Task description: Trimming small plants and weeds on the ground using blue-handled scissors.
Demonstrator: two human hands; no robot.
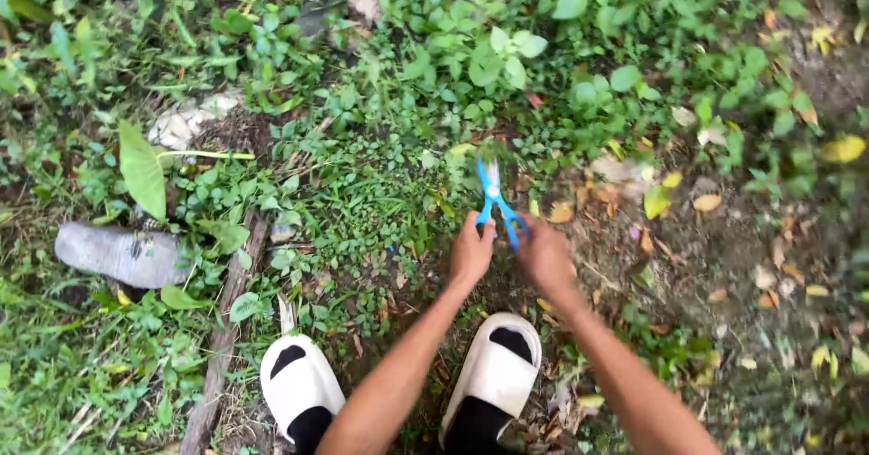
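Both my hands reach down to a pair of blue-handled scissors [494,198] whose blades point away from me into low green weeds [496,152]. My left hand [472,252] grips the left handle loop and my right hand [544,256] grips the right one. The blade tips sit among small leaves and are partly hidden by them. My feet in white slides [300,384] stand just below the hands, with the right slide [494,370] under my forearms.
A grey, flattened bottle-like object [119,253] lies at the left. A thin wooden stick [226,324] runs down beside my left foot. A pale stone [186,122] sits upper left. Bare soil with fallen yellow leaves [751,265] spreads to the right.
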